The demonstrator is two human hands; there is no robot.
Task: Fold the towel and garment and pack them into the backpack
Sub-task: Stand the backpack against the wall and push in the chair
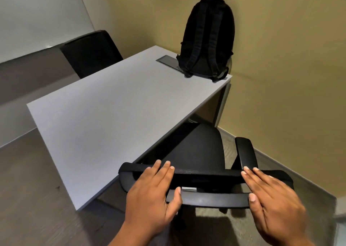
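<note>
Both hands, left hand (152, 187) and right hand (272, 195), rest with fingers spread on the black mesh office chair (204, 174). The upright black fabric backpack (207, 36) stands at twelve o'clock on the grey surface (104, 111), right hand slightly nearer.

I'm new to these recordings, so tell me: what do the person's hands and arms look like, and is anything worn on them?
Both are bare: the left hand and right hand have no gloves, rings or watch showing. The forearms, as far as the frame reaches, show no sleeves. Fingernails are short and unpainted.
</note>
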